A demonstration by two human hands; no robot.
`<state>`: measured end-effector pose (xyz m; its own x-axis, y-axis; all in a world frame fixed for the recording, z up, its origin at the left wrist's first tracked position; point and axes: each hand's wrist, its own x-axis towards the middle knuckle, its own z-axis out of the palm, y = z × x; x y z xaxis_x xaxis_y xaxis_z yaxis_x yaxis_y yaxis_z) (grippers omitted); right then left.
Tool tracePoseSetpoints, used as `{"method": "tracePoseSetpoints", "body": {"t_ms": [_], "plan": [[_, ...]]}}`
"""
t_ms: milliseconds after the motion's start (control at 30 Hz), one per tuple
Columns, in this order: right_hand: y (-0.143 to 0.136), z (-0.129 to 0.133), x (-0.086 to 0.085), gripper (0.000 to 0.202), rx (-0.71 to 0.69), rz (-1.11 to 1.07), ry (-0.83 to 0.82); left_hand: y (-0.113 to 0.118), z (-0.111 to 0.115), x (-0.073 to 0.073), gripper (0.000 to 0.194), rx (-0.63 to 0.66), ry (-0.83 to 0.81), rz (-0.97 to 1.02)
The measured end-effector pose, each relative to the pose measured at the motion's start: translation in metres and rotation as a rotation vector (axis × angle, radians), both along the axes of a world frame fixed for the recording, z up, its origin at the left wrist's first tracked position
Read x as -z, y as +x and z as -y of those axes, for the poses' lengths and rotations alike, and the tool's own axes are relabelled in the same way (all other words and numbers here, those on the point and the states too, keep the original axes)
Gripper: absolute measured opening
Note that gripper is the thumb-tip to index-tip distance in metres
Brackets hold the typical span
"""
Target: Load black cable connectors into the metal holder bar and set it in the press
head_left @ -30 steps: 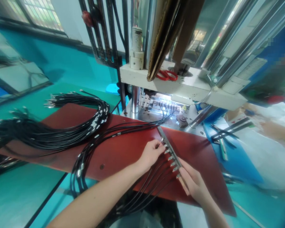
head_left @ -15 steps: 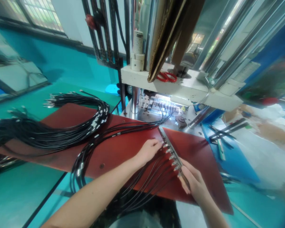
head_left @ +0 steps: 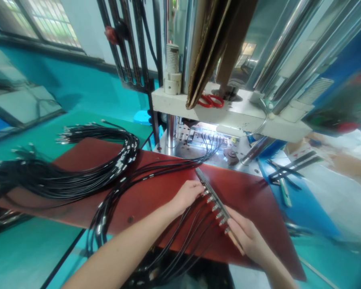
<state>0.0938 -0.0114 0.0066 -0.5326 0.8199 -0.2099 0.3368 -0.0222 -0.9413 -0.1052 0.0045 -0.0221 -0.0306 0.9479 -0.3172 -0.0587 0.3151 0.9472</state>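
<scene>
At lower centre, the right hand clasps the near end of the slim grey metal fixture bar on the red mat while the left hand pinches a black cable's silver connector; seating goes best with the bar steadied and the connector pressed squarely into its slot.

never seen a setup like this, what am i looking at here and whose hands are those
The picture comes from a camera worn on a person's head, looking down at their own bare hands. On a red mat lies a narrow metal bar with a row of black cables plugged in along one side, each ending in a small metal tip. The left hand has its fingers at a cable tip near the bar's far end; the right hand steadies the near end. A big bundle of black cables lies to the left. Behind stands a press-like machine, with red scissors on its ledge.
</scene>
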Motion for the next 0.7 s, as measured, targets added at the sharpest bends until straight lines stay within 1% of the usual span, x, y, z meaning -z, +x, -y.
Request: {"method": "tracePoseSetpoints", "body": {"t_ms": [67, 100, 133, 167, 200, 267, 333, 367, 400, 467, 533, 567, 633, 700], "plan": [[-0.002, 0.0, 0.001, 0.043, 0.028, -0.05, -0.025, -0.002, -0.002, 0.0, 0.026, 0.073, -0.003, -0.08], [-0.002, 0.001, 0.003, 0.043, 0.053, -0.083, -0.055, -0.003, -0.005, -0.001, 0.029, 0.123, 0.02, -0.159], [-0.002, 0.001, 0.007, 0.043, 0.087, -0.113, -0.083, -0.006, -0.007, -0.002, 0.032, 0.159, 0.07, -0.274], [-0.001, 0.001, 0.011, 0.044, 0.118, -0.128, -0.098, -0.01, -0.01, -0.004, 0.034, 0.163, 0.146, -0.426], [0.0, 0.001, 0.016, 0.044, 0.144, -0.123, -0.087, -0.014, -0.014, -0.006, 0.035, 0.127, 0.242, -0.609], [0.001, 0.0, 0.024, 0.043, 0.162, -0.044, 0.022, -0.025, -0.022, -0.008, 0.029, -0.026, 0.44, -0.994], [0.003, -0.002, 0.028, 0.04, 0.106, 0.124, 0.214, -0.034, -0.031, -0.008, 0.028, -0.163, 0.561, -1.292], [0.003, -0.003, 0.03, 0.038, 0.058, 0.239, 0.324, -0.038, -0.035, -0.006, 0.03, -0.189, 0.591, -1.395], [0.004, -0.004, 0.031, 0.036, 0.007, 0.367, 0.443, -0.04, -0.039, -0.003, 0.034, -0.194, 0.605, -1.468], [0.005, -0.004, 0.033, 0.033, -0.097, 0.614, 0.675, -0.041, -0.044, 0.004, 0.04, -0.174, 0.593, -1.552], [0.005, -0.004, 0.035, 0.029, -0.18, 0.768, 0.85, -0.038, -0.048, 0.011, 0.039, -0.15, 0.552, -1.587], [0.005, -0.004, 0.034, 0.026, -0.217, 0.801, 0.899, -0.035, -0.049, 0.014, 0.036, -0.144, 0.528, -1.598], [0.005, -0.008, 0.028, 0.021, -0.275, 0.813, 0.939, -0.032, -0.051, 0.018, 0.028, -0.14, 0.486, -1.608], [0.002, -0.02, 0.014, 0.016, -0.307, 0.783, 0.927, -0.03, -0.051, 0.02, 0.022, -0.135, 0.47, -1.605]]}}
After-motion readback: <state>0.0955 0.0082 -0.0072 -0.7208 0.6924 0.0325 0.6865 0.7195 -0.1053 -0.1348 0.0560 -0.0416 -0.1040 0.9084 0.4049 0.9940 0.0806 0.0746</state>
